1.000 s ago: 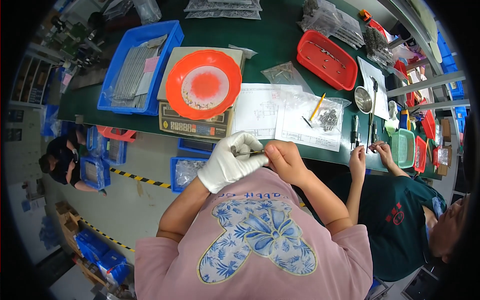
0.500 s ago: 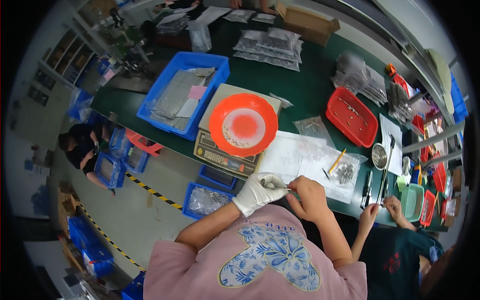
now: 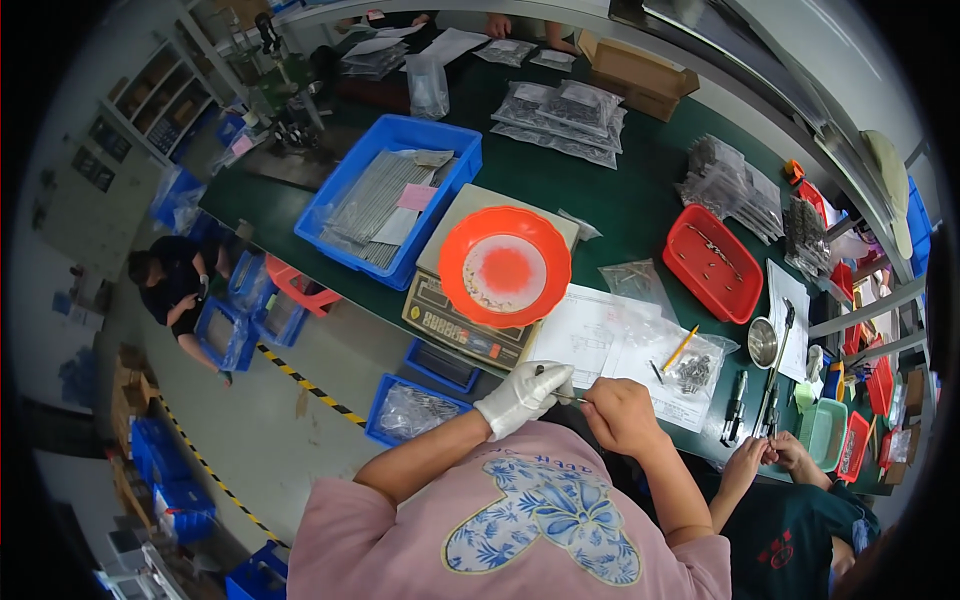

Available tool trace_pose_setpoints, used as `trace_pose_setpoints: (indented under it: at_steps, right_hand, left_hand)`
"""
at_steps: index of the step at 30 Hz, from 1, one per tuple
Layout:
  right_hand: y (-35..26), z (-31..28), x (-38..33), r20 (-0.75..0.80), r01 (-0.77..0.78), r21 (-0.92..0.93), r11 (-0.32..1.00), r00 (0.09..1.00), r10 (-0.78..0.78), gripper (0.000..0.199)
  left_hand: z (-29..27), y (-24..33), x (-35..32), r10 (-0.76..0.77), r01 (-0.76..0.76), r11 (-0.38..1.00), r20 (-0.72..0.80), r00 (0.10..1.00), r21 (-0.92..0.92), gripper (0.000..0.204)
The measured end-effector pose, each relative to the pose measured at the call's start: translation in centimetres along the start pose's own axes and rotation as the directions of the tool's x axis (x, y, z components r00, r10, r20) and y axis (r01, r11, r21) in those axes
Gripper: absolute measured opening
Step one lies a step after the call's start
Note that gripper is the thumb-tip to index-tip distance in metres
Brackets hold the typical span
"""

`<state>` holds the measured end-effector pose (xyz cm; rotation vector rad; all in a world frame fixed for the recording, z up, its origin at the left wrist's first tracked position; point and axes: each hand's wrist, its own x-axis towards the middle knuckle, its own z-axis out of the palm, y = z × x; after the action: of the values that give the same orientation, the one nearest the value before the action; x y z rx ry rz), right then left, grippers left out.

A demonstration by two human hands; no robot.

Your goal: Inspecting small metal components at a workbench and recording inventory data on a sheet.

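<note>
Over the table's near edge, my left hand (image 3: 522, 400), in a white glove, is closed with a small dark tip (image 3: 540, 370) showing at its fingers. What the tip belongs to is hidden in the glove. My bare right hand (image 3: 622, 412) pinches a thin metal rod (image 3: 570, 399), which reaches across the short gap to the gloved fingers. Beyond the hands, an orange scalloped bowl (image 3: 505, 268) sits on a weighing scale (image 3: 450, 322), with small pale bits inside. Right of it lie printed sheets (image 3: 580, 335) and a clear bag of small metal parts (image 3: 692, 372).
A blue bin (image 3: 465, 165) of grey rods stands left of the scale. To the right are a red tray (image 3: 712, 265), a metal bowl (image 3: 762, 342) and a green basket (image 3: 824, 434). A co-worker's hands (image 3: 765, 457) work at the right. Bagged parts (image 3: 565, 120) lie at the back.
The view has shifted, so the table sits lower in the picture. The gloved hand has turned, and more of the rod shows between my hands. The co-worker's hands have come closer together.
</note>
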<state>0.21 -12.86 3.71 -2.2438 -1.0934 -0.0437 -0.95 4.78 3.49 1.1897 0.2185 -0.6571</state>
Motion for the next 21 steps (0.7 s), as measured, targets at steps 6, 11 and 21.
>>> trace_pose_setpoints:
  at_steps: [6,11,21]
  right_hand:
    - [0.2,1.2,-0.3,0.026,-0.276,0.329,0.903,0.959,0.283,0.014]
    - [-0.2,0.0,1.4,0.074,-0.366,0.579,0.729,0.914,0.4,0.021]
    - [-0.1,1.3,0.2,0.326,-0.471,0.848,0.245,0.826,0.46,0.022]
  left_hand:
    - [-0.8,0.4,0.4,0.06,-0.051,0.996,0.13,0.99,-0.071,0.017]
    - [-0.4,1.7,-0.4,0.185,-0.18,0.952,-0.004,0.983,-0.246,0.006]
    - [-0.2,1.0,-0.6,0.253,-0.255,0.962,-0.026,0.967,-0.102,0.002]
